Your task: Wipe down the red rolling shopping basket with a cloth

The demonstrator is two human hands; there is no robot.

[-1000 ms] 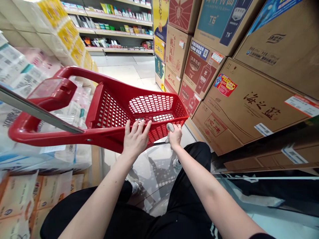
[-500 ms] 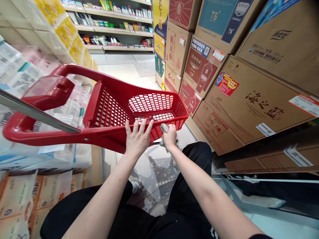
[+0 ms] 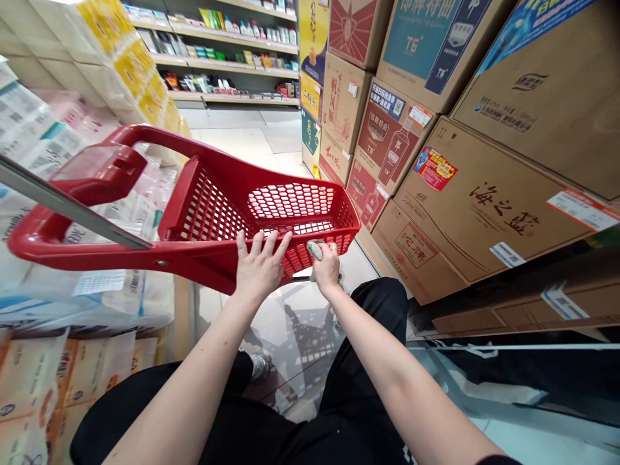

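Note:
A red plastic shopping basket (image 3: pixel 208 248) with perforated sides lies across the view, its long handle end at the left. My left hand (image 3: pixel 260 266) rests on the near side of the basket, fingers spread over the rim. In my right hand (image 3: pixel 327 266) is a bunched grey cloth (image 3: pixel 316 249), pressed against the near side close to the basket's right end. Part of the cloth hangs below the fist, and the palm hides the rest. A grey metal bar (image 3: pixel 72 203) slants over the handle end.
Stacked cardboard cartons (image 3: pixel 489 194) form a wall on the right. Wrapped packs (image 3: pixel 29 129) are piled on the left, with orange packets (image 3: pixel 97 374) below. Stocked shelves (image 3: pixel 223 61) stand at the back. Pale floor tiles (image 3: pixel 285 336) show between my legs.
The basket's right end has shifted slightly left in view, and both hands sit slightly further left. The cloth remains in my right hand, against the basket's side.

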